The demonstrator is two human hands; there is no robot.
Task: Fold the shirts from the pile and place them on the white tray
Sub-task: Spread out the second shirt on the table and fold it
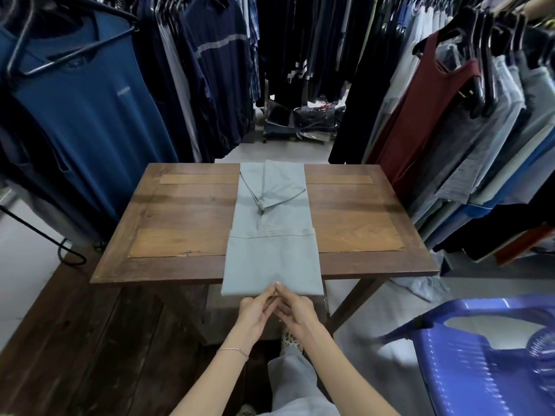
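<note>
1. Hanging clothes [84, 115] crowd round the wooden surface [180, 220] from 9 through 12 to 3 o'clock, mostly dark blues, blacks and greys, with one maroon top at 2 o'clock.
2. Pale blue-grey shirt [271, 259] lies in a long strip down the middle, 12 to 6 o'clock, its sleeves crossed in at the centre.
3. Its near part is doubled back on itself, and that fold overhangs the surface's 6 o'clock edge.
4. Left hand [255, 313] and right hand [297, 313] meet at 6 o'clock, fingertips touching each other, both pinching the middle of that near fold.
5. Thin bracelet [234, 351] on the left wrist.
6. Blue plastic chair [480, 355] sits at 4 o'clock, apart from the surface.
</note>
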